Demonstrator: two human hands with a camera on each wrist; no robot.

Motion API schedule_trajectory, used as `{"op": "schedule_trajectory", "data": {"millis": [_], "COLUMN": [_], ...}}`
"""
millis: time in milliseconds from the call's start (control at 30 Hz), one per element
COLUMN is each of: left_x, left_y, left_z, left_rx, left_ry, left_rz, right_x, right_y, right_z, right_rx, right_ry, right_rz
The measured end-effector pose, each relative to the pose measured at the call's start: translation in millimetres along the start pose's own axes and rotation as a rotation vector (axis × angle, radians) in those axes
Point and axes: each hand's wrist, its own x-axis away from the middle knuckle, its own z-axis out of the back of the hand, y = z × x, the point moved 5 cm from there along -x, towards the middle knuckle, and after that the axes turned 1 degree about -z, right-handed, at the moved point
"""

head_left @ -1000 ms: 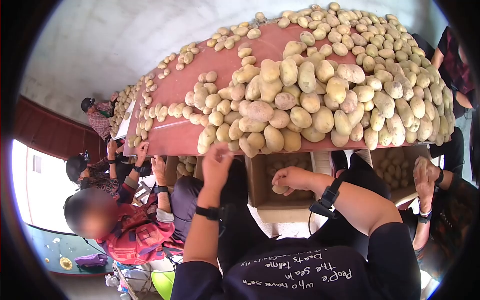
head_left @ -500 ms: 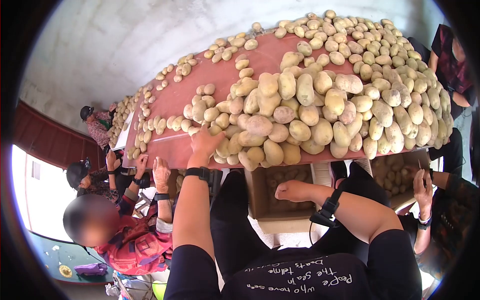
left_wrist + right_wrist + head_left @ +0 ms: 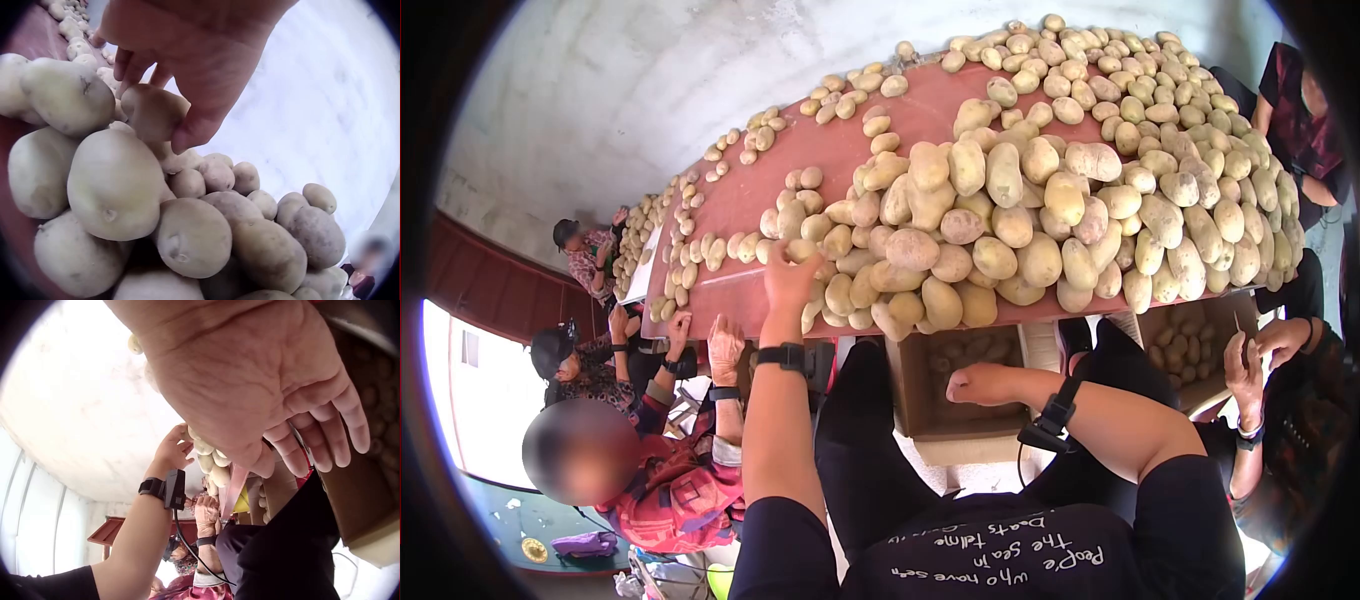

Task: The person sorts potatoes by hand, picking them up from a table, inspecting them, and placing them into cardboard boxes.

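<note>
Left wrist view: left hand (image 3: 187, 62) pinches a small, tan, dusty potato (image 3: 153, 111).

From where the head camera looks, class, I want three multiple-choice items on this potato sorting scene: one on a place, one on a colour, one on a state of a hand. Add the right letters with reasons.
1. Where is the left hand?
A. On the pile of pale brown potatoes at the table's near edge
B. Inside the box
C. Resting on a knee

2. What colour is the flat tabletop under the potatoes?
A. Green
B. Reddish brown
C. White

3. How is the right hand?
A. Gripping a knife
B. Pinching a potato
C. Open, holding nothing, over the brown cardboard box

Answers: 1 A, the left wrist view shows its fingers and thumb round a small brown potato on the heap. 2 B, bare reddish brown board shows between the heaps. 3 C, the right wrist view shows a bare palm and loose fingers.
</note>
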Motion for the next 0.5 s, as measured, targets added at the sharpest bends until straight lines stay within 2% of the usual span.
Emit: {"op": "schedule_trajectory", "data": {"millis": [100, 133, 233, 267, 333, 367, 500], "left_x": [26.6, 34.1, 87.1, 106.0, 142.5, 157.2, 200.0], "left_y": [13.8, 10.5, 18.8, 25.1, 33.7, 27.8, 29.0], "left_z": [14.6, 13.8, 8.1, 3.5, -7.2, -16.4, -36.8], "left_rx": [0.630, 0.814, 1.246, 1.316, 1.454, 1.544, 1.516], "left_ry": [0.013, -0.052, -0.271, -0.331, -0.456, -0.599, -0.705], "left_rz": [-0.001, -0.024, 0.123, 0.159, 0.237, 0.266, 0.296], "right_x": [4.1, 6.1, 14.4, 16.1, 11.6, 10.4, 14.3], "right_y": [-6.5, -10.1, -22.6, -24.2, -22.4, -21.2, -29.9], "right_z": [2.4, 3.9, 5.3, 4.9, 1.6, -0.1, 6.0], "right_rx": [-0.041, -0.063, -0.193, -0.247, -0.379, -0.448, -0.694], "right_ry": [-0.021, -0.042, -0.108, -0.132, -0.173, -0.194, -0.179], "right_rz": [-0.034, -0.052, -0.128, -0.158, -0.084, -0.049, -0.069]}}
